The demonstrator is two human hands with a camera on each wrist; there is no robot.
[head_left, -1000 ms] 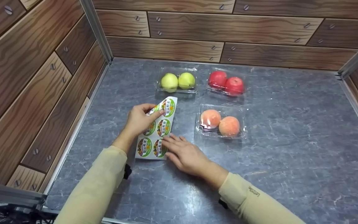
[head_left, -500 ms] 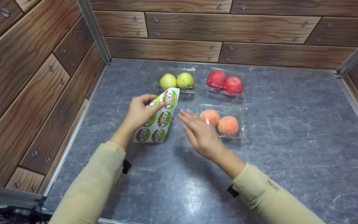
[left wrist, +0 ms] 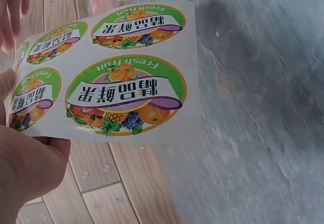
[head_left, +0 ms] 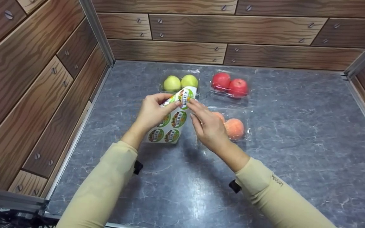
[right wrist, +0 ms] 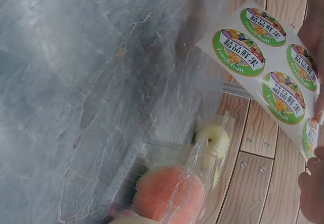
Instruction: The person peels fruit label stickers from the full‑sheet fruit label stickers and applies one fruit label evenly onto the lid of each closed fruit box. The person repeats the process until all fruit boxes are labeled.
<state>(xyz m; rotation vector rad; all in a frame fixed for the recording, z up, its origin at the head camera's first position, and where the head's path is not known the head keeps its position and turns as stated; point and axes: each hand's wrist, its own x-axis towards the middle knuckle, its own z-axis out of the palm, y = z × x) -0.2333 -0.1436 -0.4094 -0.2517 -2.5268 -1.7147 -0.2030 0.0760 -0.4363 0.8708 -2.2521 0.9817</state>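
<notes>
A white sheet of oval fruit stickers (head_left: 178, 119) hangs tilted above the tabletop, its green-rimmed labels reading "Fresh fruit". My left hand (head_left: 153, 111) pinches its upper left part, thumb on the printed face. The right hand (head_left: 210, 128) has its fingers extended, fingertips right at the sheet's upper right edge, thumb apart from them. In the left wrist view the sheet (left wrist: 126, 95) shows its lower labels large. Behind the right hand, partly hidden, lies a clear clamshell box with two peaches (head_left: 234, 129); the right wrist view shows a peach (right wrist: 167, 191) through the plastic.
A clear box with two green pears or apples (head_left: 172, 83) stands at the back, partly behind the sheet. Right of it is another clear box with two red apples (head_left: 238, 87). Wood-patterned panels (head_left: 182, 28) wall in the grey marbled table (head_left: 303, 133).
The left hand has raised the sticker sheet off the table and moved it right. The right hand has left the sheet's lower part and come up to its upper right edge.
</notes>
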